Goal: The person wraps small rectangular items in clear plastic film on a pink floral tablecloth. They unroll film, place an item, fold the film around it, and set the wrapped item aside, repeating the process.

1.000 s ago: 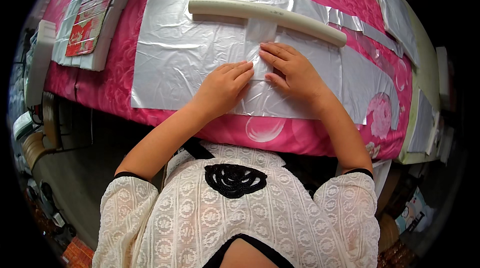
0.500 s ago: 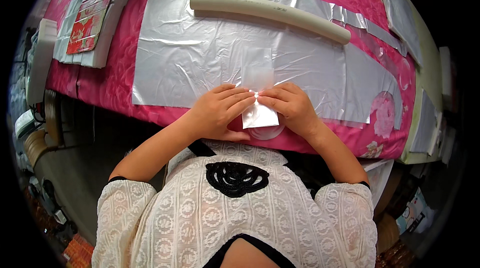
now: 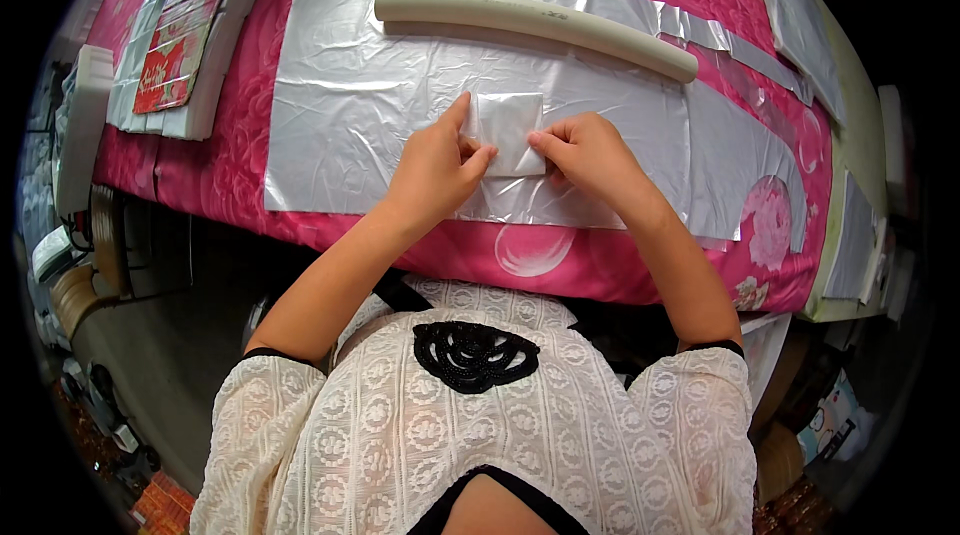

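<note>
While both hands pinch it, small folded square of clear plastic film (image 3: 510, 130) lies on wide silver foil sheet (image 3: 400, 105), tabletop centre. Left hand (image 3: 435, 170) grips 9 o'clock edge, right hand (image 3: 590, 150) 3 o'clock edge. Long cream tube (image 3: 535, 20) at 12 o'clock, apart.

Home workshop: foil sheets (image 3: 380, 105), floral tablecloth (image 3: 620, 265)

Both bare hands meet at the centre of the frame.

The left hand (image 3: 435, 170) sits just left of centre, index finger stretched up, thumb pinching rightward. The right hand (image 3: 590, 150) lies just right of centre, fingers curled, fingertips pinched toward the left. Both bare forearms rise from the lower middle, converging upward.
</note>
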